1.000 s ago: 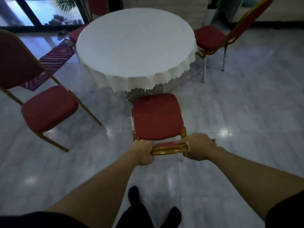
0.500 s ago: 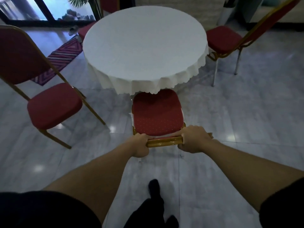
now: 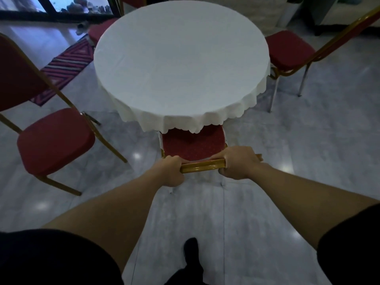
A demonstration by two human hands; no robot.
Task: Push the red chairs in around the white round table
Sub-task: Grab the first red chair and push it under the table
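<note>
The white round table stands ahead under a scalloped cloth. A red chair with a gold frame sits right before me, the front of its seat hidden under the cloth's edge. My left hand and my right hand are both shut on the gold top rail of its backrest. A second red chair stands out from the table at the left. A third red chair stands at the right, its seat close to the table. A fourth red chair shows partly behind the table at the far left.
A striped rug lies on the grey marble floor at the left. Dark glass doors run along the back. My black shoe is on the floor below my arms.
The chair in my hands has slid forward, and its seat now reaches under the tablecloth. I have stepped closer to the table.
</note>
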